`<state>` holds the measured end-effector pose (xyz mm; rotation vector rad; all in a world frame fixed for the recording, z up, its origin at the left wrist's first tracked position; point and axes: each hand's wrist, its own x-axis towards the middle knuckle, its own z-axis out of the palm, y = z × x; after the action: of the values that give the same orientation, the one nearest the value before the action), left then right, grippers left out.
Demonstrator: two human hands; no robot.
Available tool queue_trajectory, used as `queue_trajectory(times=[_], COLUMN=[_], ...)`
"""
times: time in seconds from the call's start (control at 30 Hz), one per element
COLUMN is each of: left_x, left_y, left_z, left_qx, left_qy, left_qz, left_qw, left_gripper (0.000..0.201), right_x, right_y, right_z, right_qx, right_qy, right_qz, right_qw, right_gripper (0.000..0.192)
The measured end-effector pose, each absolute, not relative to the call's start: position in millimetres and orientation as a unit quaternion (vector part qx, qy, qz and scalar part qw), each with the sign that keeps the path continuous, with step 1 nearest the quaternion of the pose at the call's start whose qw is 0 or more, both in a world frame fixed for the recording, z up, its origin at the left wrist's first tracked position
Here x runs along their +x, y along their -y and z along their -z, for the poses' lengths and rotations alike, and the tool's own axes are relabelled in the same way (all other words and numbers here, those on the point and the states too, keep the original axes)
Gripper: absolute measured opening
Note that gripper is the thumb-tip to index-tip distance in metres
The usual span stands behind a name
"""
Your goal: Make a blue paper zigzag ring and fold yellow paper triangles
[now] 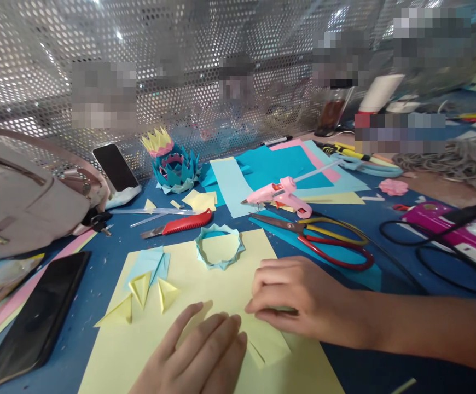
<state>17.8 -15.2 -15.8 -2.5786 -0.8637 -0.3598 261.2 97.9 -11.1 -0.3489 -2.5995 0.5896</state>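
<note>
Head view, lower centre of the frame. A small folded piece of yellow paper (265,342) lies on a large yellow sheet (205,284), directly between the two hands, its long axis running from upper left to lower right. The right hand (299,298) enters from the right edge and is the nearer one: its fingers are curled down, the fingertips (258,309) pressing the piece's upper edge flat; nothing is lifted or enclosed. The left hand (199,355) rises from the bottom edge, palm down and fingers extended and together, resting on the sheet with its fingertips just touching the piece's left side; it likewise grasps nothing. Left of the hands, three finished yellow folded triangles (141,298) lie near a pale blue folded piece (150,262). Above the hands sits a pale blue paper ring (220,246). Farther up are red-and-yellow scissors (324,238), a pink glue gun (281,194) and a red utility knife (180,224).
</note>
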Motion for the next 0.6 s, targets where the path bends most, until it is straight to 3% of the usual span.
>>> queue_trajectory(times=[0.6], left_x=[17.2], left_y=[12.9], left_z=[14.6], left_qx=[-0.929], left_qy=[0.287], left_qz=[0.103], left_qw=[0.21], left_gripper=[0.036], right_x=[264.2], right_y=[-104.4], right_z=[12.0], right_qx=[-0.077], right_qy=[0.956], right_qz=[-0.182], right_qw=[0.216], right_gripper=[0.012])
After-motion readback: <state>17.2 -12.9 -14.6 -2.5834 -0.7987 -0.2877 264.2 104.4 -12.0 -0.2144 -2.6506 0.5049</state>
